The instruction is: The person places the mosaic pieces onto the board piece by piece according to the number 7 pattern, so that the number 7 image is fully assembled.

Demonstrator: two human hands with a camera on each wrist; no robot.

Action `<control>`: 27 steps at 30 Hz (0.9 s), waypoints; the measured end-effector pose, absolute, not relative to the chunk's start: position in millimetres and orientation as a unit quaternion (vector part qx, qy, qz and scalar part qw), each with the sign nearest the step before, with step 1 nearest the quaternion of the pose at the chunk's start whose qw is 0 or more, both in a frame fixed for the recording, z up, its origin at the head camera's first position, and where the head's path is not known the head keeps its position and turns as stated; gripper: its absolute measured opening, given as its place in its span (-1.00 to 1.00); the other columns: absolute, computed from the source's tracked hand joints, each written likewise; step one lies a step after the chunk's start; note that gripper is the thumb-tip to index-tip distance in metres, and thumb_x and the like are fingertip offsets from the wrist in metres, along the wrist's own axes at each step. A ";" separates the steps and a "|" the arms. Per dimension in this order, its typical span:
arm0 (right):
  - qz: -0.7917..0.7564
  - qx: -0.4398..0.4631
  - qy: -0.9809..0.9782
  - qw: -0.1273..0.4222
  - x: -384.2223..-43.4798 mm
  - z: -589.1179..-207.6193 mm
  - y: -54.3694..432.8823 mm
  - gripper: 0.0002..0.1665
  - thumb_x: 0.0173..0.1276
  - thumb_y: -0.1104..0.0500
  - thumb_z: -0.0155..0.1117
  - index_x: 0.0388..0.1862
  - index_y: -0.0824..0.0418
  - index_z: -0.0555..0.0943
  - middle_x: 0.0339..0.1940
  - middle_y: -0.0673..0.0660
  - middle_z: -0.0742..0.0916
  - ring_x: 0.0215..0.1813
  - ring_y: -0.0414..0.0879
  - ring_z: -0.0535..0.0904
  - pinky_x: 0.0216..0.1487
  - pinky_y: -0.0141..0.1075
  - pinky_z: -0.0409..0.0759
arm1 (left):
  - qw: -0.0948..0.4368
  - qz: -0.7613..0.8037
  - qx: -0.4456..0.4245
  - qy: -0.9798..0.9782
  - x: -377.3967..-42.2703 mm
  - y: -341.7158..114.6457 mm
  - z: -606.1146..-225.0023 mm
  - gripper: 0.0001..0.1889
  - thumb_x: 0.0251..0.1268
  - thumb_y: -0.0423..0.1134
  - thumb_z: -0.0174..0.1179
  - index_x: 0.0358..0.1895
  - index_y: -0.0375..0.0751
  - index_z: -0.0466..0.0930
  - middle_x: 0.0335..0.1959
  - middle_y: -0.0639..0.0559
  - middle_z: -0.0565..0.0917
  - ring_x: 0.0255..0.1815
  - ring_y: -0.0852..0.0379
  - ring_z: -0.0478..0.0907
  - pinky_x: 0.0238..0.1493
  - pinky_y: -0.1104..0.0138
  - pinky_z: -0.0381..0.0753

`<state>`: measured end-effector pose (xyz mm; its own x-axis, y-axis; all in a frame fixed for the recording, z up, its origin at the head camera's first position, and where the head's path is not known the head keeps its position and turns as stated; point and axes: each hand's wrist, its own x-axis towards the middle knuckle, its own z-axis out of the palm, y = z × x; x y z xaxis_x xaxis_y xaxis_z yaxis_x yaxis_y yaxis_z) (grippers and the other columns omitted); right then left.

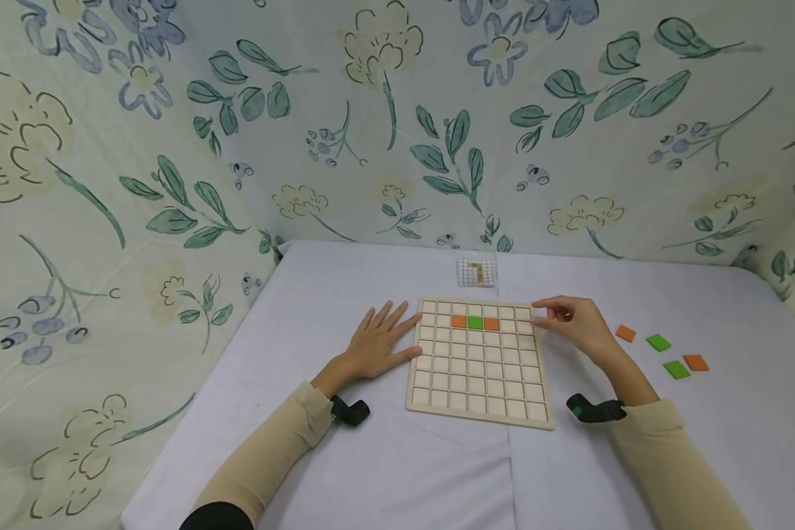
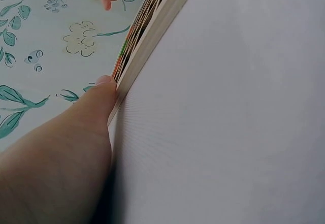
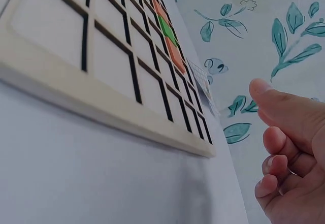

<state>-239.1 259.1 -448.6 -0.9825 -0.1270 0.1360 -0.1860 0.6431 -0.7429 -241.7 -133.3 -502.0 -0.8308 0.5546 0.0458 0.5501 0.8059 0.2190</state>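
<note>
Grid board (image 1: 477,366) laid flat on the white cloth (image 1: 344,456), with three seated tiles (image 1: 475,322) in one upper row.
The board is judged light and stiff, best gripped by opposite side rims. Against its left rim, the left hand (image 1: 376,342) is spread, the thumb touching. At its far right corner, the right hand's (image 1: 575,324) thumb and forefinger are held apart, with nothing seen between them; contact cannot be confirmed. Beyond its far rim, a small card (image 1: 475,273) is placed; to its right, four loose tiles (image 1: 659,342), presumably thin, are best pinched by their edges.
</note>
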 end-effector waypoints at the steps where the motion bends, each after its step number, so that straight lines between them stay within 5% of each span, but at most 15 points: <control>1: 0.413 0.084 -0.906 0.041 -238.0 -448.3 263.2 -0.56 0.30 0.11 0.48 0.04 0.36 0.69 -0.41 0.15 0.50 -0.34 -0.08 0.33 -0.46 -0.36 0.27 | 0.011 0.112 0.290 0.950 -241.8 -133.2 -502.3 -0.20 0.45 0.42 -0.25 0.63 0.18 -0.09 0.64 -0.01 -0.12 0.62 -0.16 -0.29 0.51 -0.13 -0.33; 27: 0.401 -0.023 -0.911 0.090 -199.9 -452.4 368.8 -0.40 0.34 -0.04 0.42 0.15 0.39 0.63 -0.37 0.02 0.57 -0.29 -0.20 0.35 -0.47 -0.43 0.36 | 0.014 0.104 0.287 0.952 -241.4 -131.5 -501.5 -0.20 0.44 0.45 -0.30 0.63 0.20 -0.10 0.64 -0.01 -0.13 0.62 -0.16 -0.28 0.51 -0.13 -0.31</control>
